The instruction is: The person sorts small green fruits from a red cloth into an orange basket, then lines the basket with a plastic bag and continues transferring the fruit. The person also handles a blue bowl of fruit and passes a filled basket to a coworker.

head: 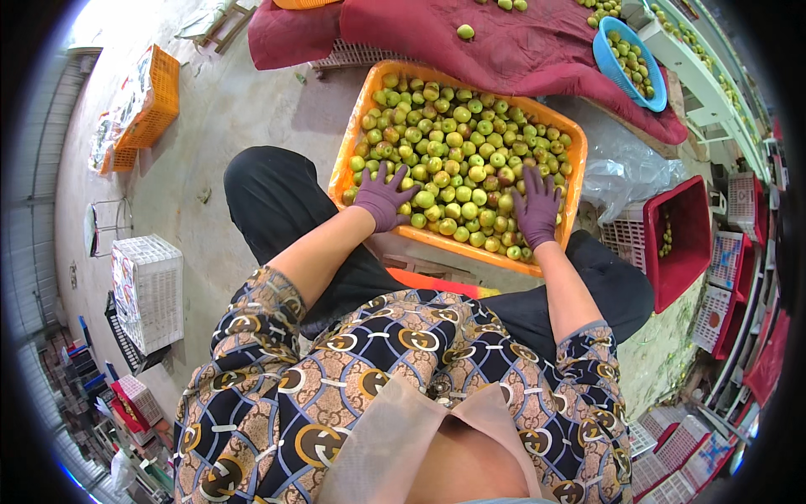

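Note:
An orange plastic crate (pixel 466 255) with a clear plastic liner stands before me, filled with small green and reddish-brown fruit (pixel 454 151), which look like jujubes. Both of my hands wear purple gloves. My left hand (pixel 382 198) rests on the fruit at the crate's near left, palm down with its fingers spread. At the near right, my right hand (pixel 539 206) also lies on the fruit, fingers apart and pointing away from me. Neither hand grips a fruit that I can see. My knees flank the crate's near side.
Beyond the crate, a dark red cloth (pixel 403 31) bears loose fruit and a blue basket (pixel 661 94) of fruit. A red-lined crate (pixel 683 252) stands to the right, near clear plastic sheeting (pixel 630 170). White crates (pixel 157 296) and orange crates (pixel 160 94) are on the left.

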`<state>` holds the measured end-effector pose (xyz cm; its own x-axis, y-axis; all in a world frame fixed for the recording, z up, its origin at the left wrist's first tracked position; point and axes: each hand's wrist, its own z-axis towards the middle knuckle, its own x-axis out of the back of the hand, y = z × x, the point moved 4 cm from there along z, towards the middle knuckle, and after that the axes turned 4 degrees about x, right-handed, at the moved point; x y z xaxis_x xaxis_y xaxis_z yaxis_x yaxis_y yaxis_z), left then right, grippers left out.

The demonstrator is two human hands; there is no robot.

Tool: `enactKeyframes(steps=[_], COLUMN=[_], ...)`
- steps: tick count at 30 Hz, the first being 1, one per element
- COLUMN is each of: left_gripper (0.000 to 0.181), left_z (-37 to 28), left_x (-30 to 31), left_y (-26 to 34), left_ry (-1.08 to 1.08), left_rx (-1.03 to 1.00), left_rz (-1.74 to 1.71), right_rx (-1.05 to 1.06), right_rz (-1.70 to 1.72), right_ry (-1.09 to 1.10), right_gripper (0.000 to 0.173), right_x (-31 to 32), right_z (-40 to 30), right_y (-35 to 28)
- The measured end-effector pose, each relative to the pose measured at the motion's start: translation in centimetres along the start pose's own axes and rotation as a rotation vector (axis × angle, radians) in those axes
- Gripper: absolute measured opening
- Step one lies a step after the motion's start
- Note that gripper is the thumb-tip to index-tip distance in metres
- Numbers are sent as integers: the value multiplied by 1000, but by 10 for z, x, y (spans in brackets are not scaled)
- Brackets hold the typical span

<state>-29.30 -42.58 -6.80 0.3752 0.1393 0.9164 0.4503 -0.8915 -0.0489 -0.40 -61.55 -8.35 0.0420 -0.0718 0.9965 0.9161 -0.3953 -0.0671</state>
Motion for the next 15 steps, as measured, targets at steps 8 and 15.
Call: enactKeyframes(steps=[8,15], left_gripper=[44,44], left_z=[6,70], left_x=[38,39], left_y=[-33,-123], left_ry=[-28,528], left_rx=[201,509], left_rz=[-558,-722], right_rx=[405,221], right_rz=[131,-3], right_ry=[-40,105], right_gripper=[59,50], right_x=[21,21], right_z=[22,90], right_y=[-74,-22])
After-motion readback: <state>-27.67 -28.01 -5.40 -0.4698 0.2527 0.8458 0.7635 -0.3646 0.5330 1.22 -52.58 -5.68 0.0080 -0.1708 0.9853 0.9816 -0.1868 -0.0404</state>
